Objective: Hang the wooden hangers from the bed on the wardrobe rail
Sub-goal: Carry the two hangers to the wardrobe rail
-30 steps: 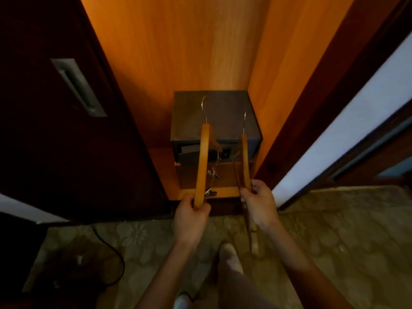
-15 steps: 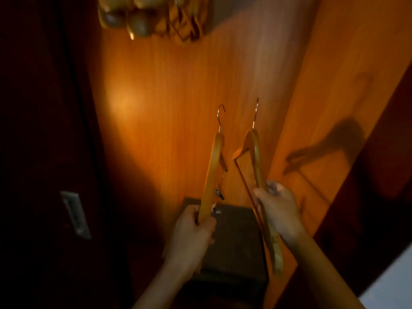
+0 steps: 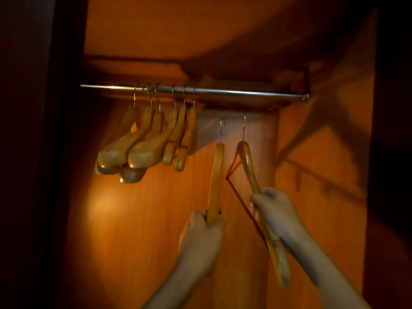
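A metal wardrobe rail [image 3: 245, 93] runs across the top of the wardrobe. Several wooden hangers [image 3: 142, 141] hang from its left half. My left hand [image 3: 201, 237] grips the lower end of a wooden hanger [image 3: 215, 181], held upright and edge-on, its metal hook a little below the rail. My right hand [image 3: 275, 210] grips a second wooden hanger [image 3: 249, 166] by one arm; its hook also points up just beneath the rail's right half. Neither hook touches the rail.
The orange wooden back panel [image 3: 145, 230] and right side wall [image 3: 323, 152] close in the space. A shelf [image 3: 200, 63] sits just above the rail. The dark door frame [image 3: 33, 152] stands at the left. The rail's right half carries no hangers.
The view has tilted up from the wardrobe floor and dark box to the rail. Both hands have lifted their hangers upward until the hooks are just below the rail.
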